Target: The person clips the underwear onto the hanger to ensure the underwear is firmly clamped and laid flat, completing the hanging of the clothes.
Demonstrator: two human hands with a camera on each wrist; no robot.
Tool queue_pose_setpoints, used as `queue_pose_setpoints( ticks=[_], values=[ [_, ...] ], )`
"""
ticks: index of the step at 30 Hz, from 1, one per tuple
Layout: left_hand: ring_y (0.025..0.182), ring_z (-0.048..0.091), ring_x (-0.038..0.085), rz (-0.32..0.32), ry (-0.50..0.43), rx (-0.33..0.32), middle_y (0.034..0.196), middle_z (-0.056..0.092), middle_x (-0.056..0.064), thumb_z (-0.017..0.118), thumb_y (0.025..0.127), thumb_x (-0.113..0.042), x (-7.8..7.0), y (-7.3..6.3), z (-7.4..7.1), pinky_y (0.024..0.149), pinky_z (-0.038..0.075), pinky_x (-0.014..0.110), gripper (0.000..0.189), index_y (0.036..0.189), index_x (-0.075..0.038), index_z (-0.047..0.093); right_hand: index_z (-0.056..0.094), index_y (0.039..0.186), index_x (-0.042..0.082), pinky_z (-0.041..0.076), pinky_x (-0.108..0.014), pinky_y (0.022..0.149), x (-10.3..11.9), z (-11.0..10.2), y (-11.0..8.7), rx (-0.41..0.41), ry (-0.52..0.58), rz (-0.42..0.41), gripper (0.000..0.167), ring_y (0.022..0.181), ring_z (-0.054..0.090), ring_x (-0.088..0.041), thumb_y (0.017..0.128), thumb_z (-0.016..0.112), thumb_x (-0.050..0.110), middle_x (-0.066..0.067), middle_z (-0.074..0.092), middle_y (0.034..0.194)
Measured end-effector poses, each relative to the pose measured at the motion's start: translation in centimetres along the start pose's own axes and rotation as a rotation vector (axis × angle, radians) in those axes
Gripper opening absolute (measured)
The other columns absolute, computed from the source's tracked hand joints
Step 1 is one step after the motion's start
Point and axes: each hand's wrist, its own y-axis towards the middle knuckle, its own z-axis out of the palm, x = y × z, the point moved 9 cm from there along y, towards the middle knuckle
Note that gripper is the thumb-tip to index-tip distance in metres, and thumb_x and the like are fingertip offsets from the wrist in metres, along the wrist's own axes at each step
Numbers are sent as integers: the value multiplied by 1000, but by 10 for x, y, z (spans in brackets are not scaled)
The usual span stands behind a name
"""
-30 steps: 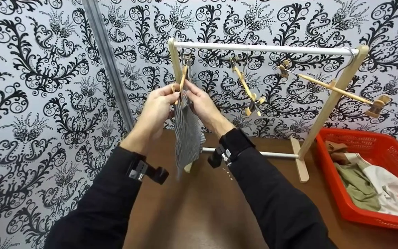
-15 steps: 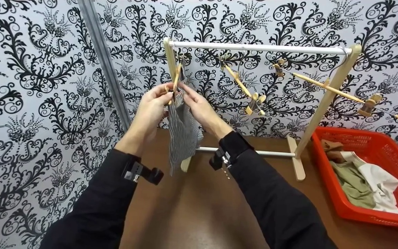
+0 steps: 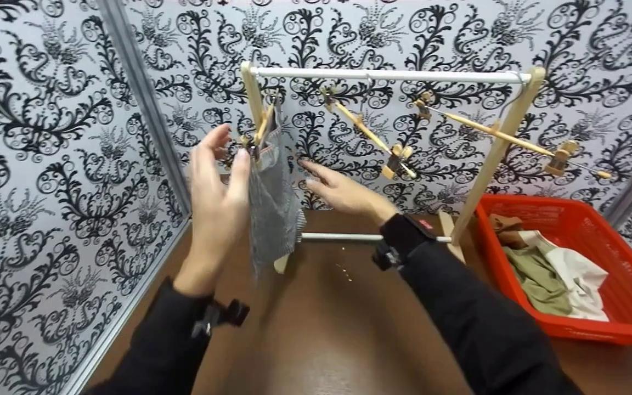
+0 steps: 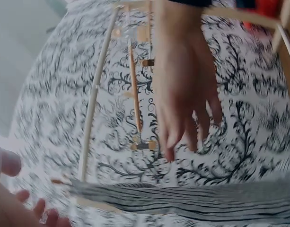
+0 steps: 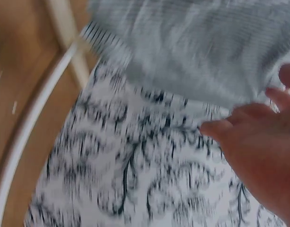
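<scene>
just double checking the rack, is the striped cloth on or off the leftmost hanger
On: the striped cloth hangs from the leftmost hanger, and neither the left hand nor the right hand grips it.

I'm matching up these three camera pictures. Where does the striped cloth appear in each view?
Head: the striped cloth hangs left of centre, between the left hand and the right hand.
Left wrist: the striped cloth is a band along the bottom, reaching the right edge.
Right wrist: the striped cloth spans most of the top.
Shared landmark: the black-and-white patterned wall.
</scene>
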Motion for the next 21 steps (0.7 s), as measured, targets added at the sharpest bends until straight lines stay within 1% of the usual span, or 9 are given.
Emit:
queue_pose_setpoints(
  ticks=[3,4,7,9,14,16,17,19,21],
  values=[
    [122,44,27,345,131,-116,130,53,17,60,95,-3,-36,-23,3,109,32,41,35,129,4,55,24,161,12,18,-47,121,-18,-3,-27,198,-135,38,59,151,23,-26,110,39,38,-8,22,166],
    [120,44,30,433,138,-127,127,53,19,61,93,0,-45,-31,8,110,32,43,33,125,5,57,26,160,11,18,-50,121,-26,-5,-38,263,-173,56,58,151,22,-28,110,39,38,-10,23,165],
    [115,45,34,587,125,-102,122,53,21,63,88,0,-64,-52,26,105,34,45,30,118,4,60,34,158,14,19,-58,118,-57,-18,-76,405,-251,159,57,149,26,-33,109,42,41,-11,29,163],
    [114,46,35,637,130,-55,123,53,21,65,87,-1,-71,-63,39,105,36,47,30,117,2,61,40,155,12,20,-62,117,-79,-34,-98,436,-305,206,55,147,29,-38,108,43,41,-16,34,161],
    [115,52,33,695,145,93,123,56,21,66,87,-2,-78,-83,76,105,42,41,33,119,2,62,46,151,6,27,-63,113,-129,-88,-156,366,-336,339,51,139,39,-45,108,45,34,-25,42,153],
    [117,55,32,705,140,161,125,56,20,66,86,-1,-78,-91,93,106,44,37,34,120,2,61,44,150,2,42,-58,104,-148,-109,-180,325,-296,407,51,125,54,-44,108,46,31,-28,48,146],
    [119,56,31,706,136,194,127,56,20,66,86,-1,-78,-95,103,107,44,36,35,121,2,61,43,150,-1,50,-53,96,-158,-117,-193,308,-254,446,52,111,62,-40,108,46,29,-30,55,136],
    [121,56,30,706,128,259,130,55,19,67,86,-1,-76,-104,122,107,44,34,37,122,2,60,40,150,-5,56,-47,85,-177,-131,-216,259,-182,507,53,93,65,-31,108,47,26,-30,56,134],
    [123,56,30,704,128,323,133,55,19,67,85,-2,-74,-114,143,109,42,33,38,123,2,59,37,151,-8,57,-43,76,-195,-142,-237,204,-92,573,53,86,63,-24,108,47,22,-32,56,131]
  ],
)
